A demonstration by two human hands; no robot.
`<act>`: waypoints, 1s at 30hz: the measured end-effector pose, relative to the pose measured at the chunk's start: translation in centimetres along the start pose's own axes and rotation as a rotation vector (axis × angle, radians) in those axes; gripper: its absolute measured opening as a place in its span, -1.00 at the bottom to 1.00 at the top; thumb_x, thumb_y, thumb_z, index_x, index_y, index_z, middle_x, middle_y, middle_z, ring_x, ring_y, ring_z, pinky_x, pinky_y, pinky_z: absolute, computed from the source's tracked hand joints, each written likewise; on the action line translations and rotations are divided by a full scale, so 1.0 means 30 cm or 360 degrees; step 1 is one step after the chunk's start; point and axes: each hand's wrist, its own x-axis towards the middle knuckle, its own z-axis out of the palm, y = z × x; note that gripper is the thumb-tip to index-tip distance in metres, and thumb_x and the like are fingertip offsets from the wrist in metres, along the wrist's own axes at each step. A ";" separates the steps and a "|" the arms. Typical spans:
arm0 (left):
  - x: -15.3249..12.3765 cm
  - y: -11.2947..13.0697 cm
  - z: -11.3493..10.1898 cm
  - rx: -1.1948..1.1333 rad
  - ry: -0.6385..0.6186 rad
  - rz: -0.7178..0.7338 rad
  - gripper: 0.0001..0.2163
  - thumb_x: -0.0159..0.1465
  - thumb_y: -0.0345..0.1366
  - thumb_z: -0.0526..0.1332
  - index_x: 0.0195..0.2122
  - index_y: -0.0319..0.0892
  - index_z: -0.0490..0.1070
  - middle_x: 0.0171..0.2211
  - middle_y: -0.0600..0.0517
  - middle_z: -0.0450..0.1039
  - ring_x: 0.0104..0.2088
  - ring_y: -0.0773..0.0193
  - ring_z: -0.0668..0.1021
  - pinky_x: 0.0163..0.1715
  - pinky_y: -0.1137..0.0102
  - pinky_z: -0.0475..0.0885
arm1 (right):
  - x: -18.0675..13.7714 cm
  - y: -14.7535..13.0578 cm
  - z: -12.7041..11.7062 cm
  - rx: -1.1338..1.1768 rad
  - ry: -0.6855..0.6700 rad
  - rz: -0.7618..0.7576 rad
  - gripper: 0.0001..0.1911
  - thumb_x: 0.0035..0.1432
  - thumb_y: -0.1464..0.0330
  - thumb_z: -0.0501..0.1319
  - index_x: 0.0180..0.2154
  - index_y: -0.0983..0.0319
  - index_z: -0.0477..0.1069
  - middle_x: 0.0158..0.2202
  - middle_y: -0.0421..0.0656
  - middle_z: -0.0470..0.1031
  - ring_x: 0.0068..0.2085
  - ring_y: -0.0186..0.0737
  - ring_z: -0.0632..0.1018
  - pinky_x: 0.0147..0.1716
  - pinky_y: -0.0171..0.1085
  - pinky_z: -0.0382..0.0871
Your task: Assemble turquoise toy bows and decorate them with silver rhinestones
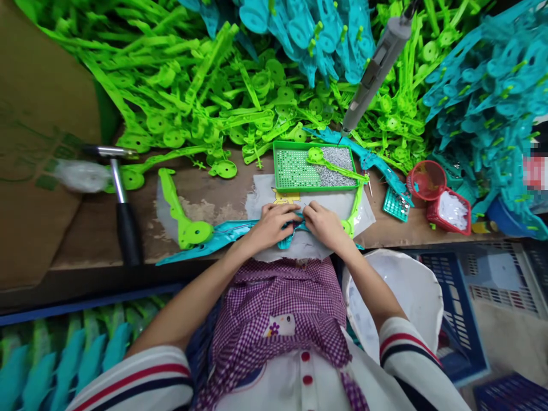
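Note:
A long blue plastic part [233, 228] lies across the near edge of the bench, on a sheet of clear plastic. My left hand [276, 224] bends its fingers over the middle of this part. Close beside it, my right hand [321, 224] pinches at the same spot; anything small between the fingertips is hidden. A green plastic arm [188, 225] with a round end sits at the blue part's left, and another green arm [355, 211] stands at its right. Just beyond my hands is a green tray [295, 188] of small metal pieces, with a green plastic lever [336, 166] lying across it.
A grey electric screwdriver [374, 77] hangs above the tray. The hammer [124, 211] lies at left beside a cardboard box [43, 142]. Green parts [184, 85] and blue parts [492, 85] are heaped behind. Red containers [449, 211] stand right; a white-lined bin [402, 285] is below.

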 end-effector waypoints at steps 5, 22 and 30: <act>-0.003 0.005 0.000 0.0001 0.0038 0.0003 -0.69 0.32 -0.34 0.11 0.05 -0.04 0.48 0.31 -0.06 0.29 0.28 0.05 0.35 0.22 0.05 0.09 | 0.010 0.010 -0.019 0.0068 -0.0014 0.0048 -0.81 0.37 0.40 0.05 -0.10 0.19 0.43 -0.12 -0.11 0.46 -0.19 -0.21 0.49 -0.31 -0.27 0.23; -0.002 -0.004 0.010 -0.0029 0.0083 0.0005 -0.71 0.29 -0.39 0.12 0.03 -0.06 0.39 0.10 -0.03 0.49 0.16 0.10 0.46 0.19 0.10 0.12 | 0.021 0.022 -0.031 -0.0128 -0.0154 -0.0152 -0.78 0.41 0.40 0.02 -0.11 0.25 0.44 -0.11 -0.06 0.48 -0.15 -0.19 0.50 -0.29 -0.23 0.25; -0.016 -0.009 0.010 0.0132 0.0155 0.0096 -0.82 0.37 -0.30 0.16 -0.14 -0.10 0.56 0.23 -0.05 0.41 0.21 0.07 0.43 0.24 0.01 0.09 | -0.023 0.036 -0.002 0.0262 -0.0015 -0.0087 -0.74 0.39 0.41 0.04 -0.04 0.24 0.47 -0.07 -0.08 0.46 -0.15 -0.22 0.50 -0.16 -0.26 0.32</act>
